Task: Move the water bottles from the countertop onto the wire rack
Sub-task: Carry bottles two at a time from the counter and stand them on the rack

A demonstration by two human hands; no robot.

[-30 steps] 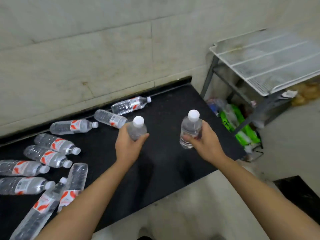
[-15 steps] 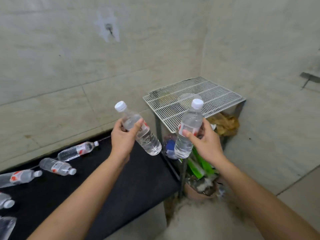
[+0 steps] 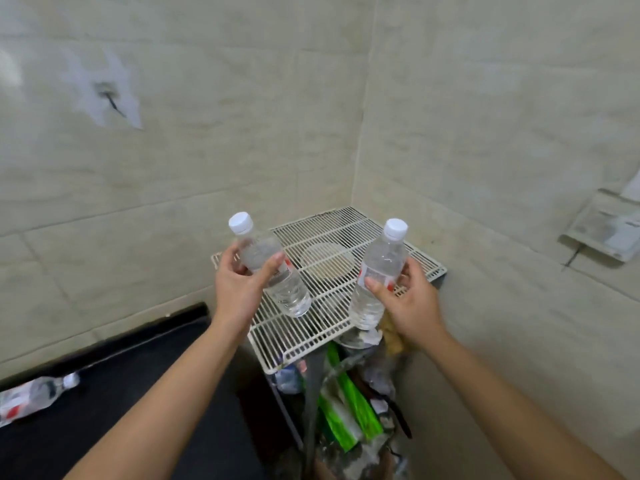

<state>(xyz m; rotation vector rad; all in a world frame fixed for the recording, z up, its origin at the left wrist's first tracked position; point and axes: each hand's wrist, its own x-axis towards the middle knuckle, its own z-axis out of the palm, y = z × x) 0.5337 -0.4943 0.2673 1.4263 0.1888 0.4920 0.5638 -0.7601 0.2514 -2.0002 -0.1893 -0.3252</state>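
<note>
A loose bottle (image 3: 34, 396) lies on its side on the dark tabletop (image 3: 131, 386), lower left. Farther out, the left hand (image 3: 239, 285) grips a tilted bottle (image 3: 291, 292), cap leaning left, and the right hand (image 3: 405, 299) grips an almost upright bottle (image 3: 384, 254); both are clear, white-capped and red-labelled. Each hangs above the white wire rack (image 3: 294, 355) in the tiled corner, so the set-down looks to be straight down.

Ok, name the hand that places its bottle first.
Probably left: the left hand holds the left water bottle well over the wire rack; the right hand holds the right water bottle at its edge.
</note>
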